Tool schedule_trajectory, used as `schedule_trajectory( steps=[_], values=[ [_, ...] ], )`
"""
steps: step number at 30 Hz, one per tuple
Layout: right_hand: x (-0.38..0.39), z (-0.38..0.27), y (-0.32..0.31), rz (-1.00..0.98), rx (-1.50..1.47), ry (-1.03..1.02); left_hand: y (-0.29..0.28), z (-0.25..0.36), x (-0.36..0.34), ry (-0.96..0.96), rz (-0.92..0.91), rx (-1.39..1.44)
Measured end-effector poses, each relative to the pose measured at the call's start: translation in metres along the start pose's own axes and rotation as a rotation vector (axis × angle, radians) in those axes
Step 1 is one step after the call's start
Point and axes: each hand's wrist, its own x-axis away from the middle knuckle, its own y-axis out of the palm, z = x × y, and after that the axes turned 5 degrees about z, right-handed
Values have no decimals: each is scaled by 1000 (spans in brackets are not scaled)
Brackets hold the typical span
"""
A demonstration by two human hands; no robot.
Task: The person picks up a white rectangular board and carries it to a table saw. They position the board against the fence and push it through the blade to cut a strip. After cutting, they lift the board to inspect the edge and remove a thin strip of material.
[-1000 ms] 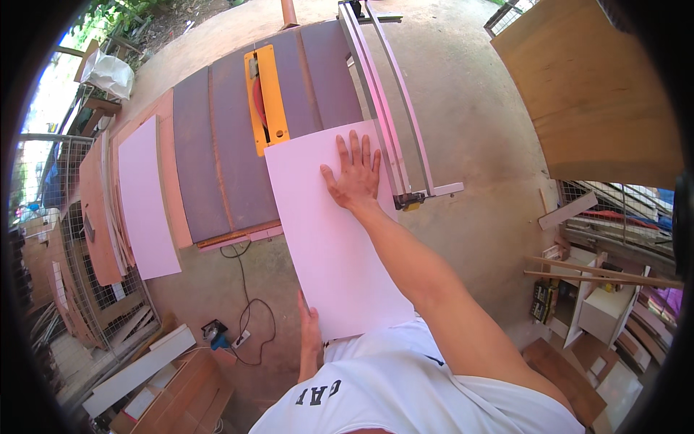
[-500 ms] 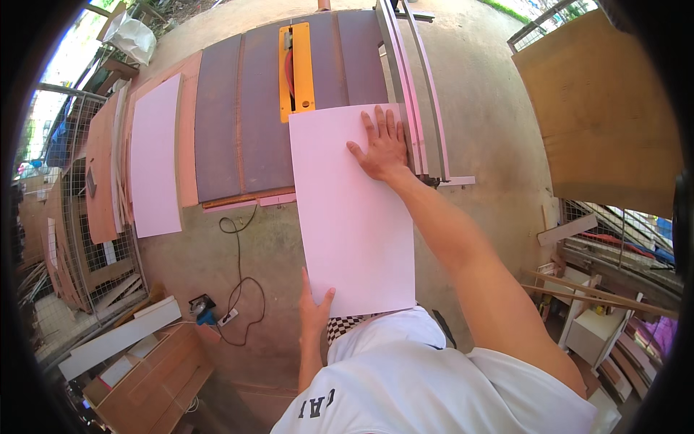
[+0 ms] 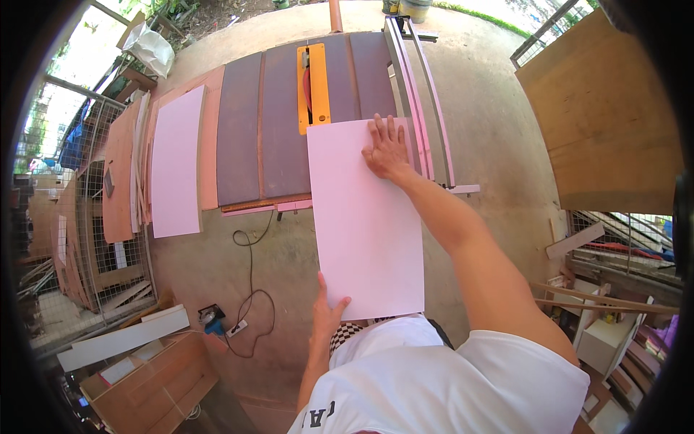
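We hold a pale pink board (image 3: 365, 217) flat on the saw table (image 3: 278, 130), one hand at each end.

Our right hand (image 3: 388, 148) lies open, palm down, fingers spread on the far right corner of the board, just beside the rail (image 3: 419, 108) that runs along the table's right edge; it presses rather than grasps. Our left hand (image 3: 327, 312) grips the near left corner, thumb on top and fingers under the edge. The board's far end rests on the table, touching the near end of the yellow plate (image 3: 313, 87) around the blade, while its near end hangs out over the concrete floor (image 3: 491, 130) toward our body. A second pink board (image 3: 176, 163) lies well apart on the left, and a black cord (image 3: 249, 289) trails on the floor below the table.
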Motion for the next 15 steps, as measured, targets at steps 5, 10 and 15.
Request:
schedule_trajectory(
  steps=[5,10,15],
  values=[
    [-1,-1,-16,-56,-88,-7,3,1,0,-10,5,32],
    [-6,4,-11,35,-72,-45,6,-2,-1,-22,22,20],
    [-8,7,-3,-1,-61,-17,9,35,12,-2,136,-280]
  ],
)
